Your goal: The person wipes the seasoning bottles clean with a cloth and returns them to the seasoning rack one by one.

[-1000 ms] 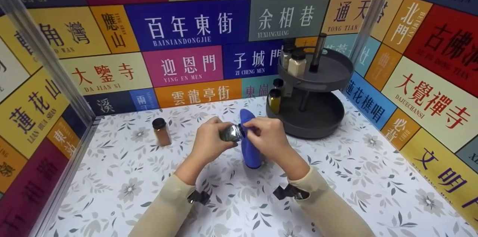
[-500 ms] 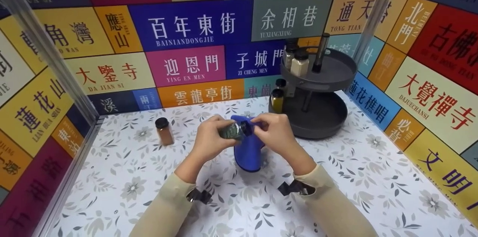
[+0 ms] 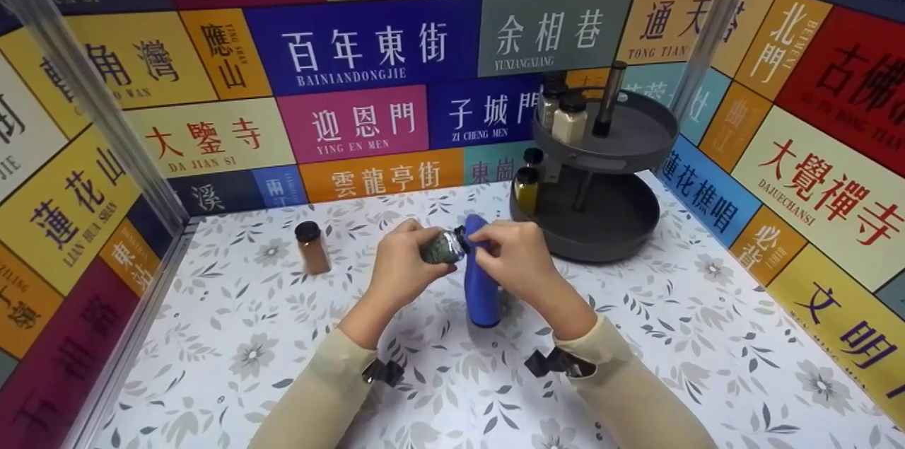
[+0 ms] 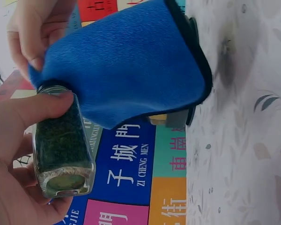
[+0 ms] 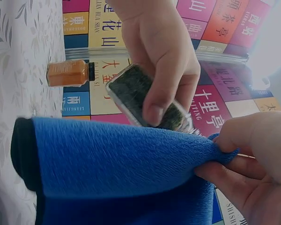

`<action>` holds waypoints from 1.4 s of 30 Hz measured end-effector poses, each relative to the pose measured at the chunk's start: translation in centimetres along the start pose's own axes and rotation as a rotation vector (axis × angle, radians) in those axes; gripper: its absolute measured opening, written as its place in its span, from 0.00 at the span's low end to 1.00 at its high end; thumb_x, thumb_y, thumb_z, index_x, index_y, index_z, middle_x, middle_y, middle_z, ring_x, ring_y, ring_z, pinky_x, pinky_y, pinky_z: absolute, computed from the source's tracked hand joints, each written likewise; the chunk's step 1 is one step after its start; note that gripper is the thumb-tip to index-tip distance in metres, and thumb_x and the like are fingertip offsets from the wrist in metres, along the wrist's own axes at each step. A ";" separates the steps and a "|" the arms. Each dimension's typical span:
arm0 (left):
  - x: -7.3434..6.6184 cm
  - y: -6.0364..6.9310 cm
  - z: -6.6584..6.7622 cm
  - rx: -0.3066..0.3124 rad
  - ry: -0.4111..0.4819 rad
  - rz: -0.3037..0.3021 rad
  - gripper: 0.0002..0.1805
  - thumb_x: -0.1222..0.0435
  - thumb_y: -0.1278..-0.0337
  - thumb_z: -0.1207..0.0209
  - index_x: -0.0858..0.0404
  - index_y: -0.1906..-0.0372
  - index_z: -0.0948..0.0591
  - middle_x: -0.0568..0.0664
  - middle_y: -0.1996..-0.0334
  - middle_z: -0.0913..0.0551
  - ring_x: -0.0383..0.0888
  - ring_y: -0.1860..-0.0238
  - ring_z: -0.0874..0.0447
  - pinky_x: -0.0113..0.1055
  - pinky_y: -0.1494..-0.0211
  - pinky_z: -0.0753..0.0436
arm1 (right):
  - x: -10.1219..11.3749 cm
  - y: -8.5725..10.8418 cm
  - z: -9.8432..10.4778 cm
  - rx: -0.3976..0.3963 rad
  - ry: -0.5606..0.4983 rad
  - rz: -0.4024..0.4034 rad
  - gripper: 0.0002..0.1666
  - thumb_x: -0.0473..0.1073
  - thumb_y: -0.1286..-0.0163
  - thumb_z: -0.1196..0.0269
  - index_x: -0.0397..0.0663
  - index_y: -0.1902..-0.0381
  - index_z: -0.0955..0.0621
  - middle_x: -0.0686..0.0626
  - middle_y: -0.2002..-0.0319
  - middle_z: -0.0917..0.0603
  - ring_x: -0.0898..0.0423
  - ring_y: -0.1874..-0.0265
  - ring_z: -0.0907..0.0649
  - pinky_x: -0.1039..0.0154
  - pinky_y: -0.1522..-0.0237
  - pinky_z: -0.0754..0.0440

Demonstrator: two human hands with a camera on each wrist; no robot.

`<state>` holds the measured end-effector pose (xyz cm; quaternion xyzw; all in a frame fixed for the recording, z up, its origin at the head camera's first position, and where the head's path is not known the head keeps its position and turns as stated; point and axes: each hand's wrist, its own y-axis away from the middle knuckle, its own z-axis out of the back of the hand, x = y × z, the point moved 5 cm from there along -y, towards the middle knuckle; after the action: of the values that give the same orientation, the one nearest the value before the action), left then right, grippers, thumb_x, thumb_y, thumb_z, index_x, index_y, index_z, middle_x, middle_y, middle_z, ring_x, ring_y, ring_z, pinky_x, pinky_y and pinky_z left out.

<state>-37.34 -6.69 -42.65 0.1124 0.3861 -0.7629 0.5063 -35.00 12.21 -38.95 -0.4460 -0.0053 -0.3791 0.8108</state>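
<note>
Left hand [image 3: 401, 259] grips the green jar [image 3: 444, 249], fingers curled round the body, thumb up near the cap [image 3: 460, 232]. Jar tips nearly sideways, raised above the middle of the surface [image 3: 212, 336], cap end toward the right hand [image 3: 521, 251]. Right fingers pinch the upper part of the blue cloth [image 3: 482, 293], which hangs beside the jar and touches its cap end; whether it reaches the surface, cannot tell. Main risk, my judgement: smooth jar slipping if the cloth drags hard. Next: a tug turning the cap and spilling, if loose; tightness not visible. A wide right-hand swing could knock the rack [image 3: 606, 251], near the surface's far edge, right part. Orange jar [image 3: 312, 251], upright toward the far left corner, probably safe.
</note>
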 end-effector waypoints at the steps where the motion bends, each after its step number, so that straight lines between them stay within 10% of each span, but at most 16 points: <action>1: -0.1 0.0 -0.1 0.006 -0.015 -0.013 0.27 0.59 0.62 0.15 0.57 0.49 0.08 0.48 0.64 0.18 0.44 0.64 0.19 0.42 0.56 0.16 | 0.0 0.0 0.0 -0.009 0.004 0.008 0.09 0.28 0.42 0.31 0.41 0.66 0.07 0.46 0.69 0.08 0.56 0.77 0.15 0.63 0.73 0.14; 15: -0.2 -0.1 -0.2 0.081 0.068 0.029 0.29 0.56 0.54 0.18 0.59 0.43 0.10 0.53 0.52 0.08 0.49 0.52 0.10 0.47 0.46 0.12 | -2.1 0.1 0.3 -0.250 -0.282 -0.202 0.10 0.28 0.35 0.29 0.44 0.60 0.07 0.47 0.64 0.07 0.58 0.71 0.14 0.76 0.70 0.18; 24: 0.4 -0.1 0.0 0.056 0.345 0.154 0.27 0.57 0.51 0.20 0.57 0.43 0.11 0.49 0.56 0.08 0.44 0.58 0.12 0.43 0.53 0.11 | -3.6 0.3 -1.4 -0.210 -0.568 -0.419 0.09 0.26 0.35 0.29 0.37 0.58 0.09 0.42 0.61 0.07 0.61 0.66 0.11 0.71 0.63 0.12; 30: 0.6 0.0 0.3 0.046 0.356 0.180 0.25 0.54 0.49 0.21 0.55 0.44 0.10 0.47 0.59 0.08 0.43 0.57 0.10 0.42 0.51 0.10 | -3.9 1.1 -3.3 -0.185 -0.881 -0.569 0.12 0.21 0.37 0.32 0.22 0.55 0.14 0.50 0.66 0.09 0.60 0.68 0.11 0.66 0.64 0.09; 42: 1.5 -0.3 1.7 -0.046 0.476 0.305 0.24 0.54 0.43 0.24 0.58 0.43 0.11 0.52 0.58 0.08 0.46 0.58 0.10 0.43 0.51 0.08 | -2.6 2.0 -6.0 -0.053 -0.803 -0.595 0.10 0.23 0.41 0.29 0.28 0.60 0.11 0.43 0.64 0.08 0.60 0.66 0.10 0.66 0.61 0.10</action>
<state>-37.91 -8.87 -42.26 0.3336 0.4898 -0.6211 0.5129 -37.59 10.09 -44.94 -0.5563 -0.4342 -0.3925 0.5899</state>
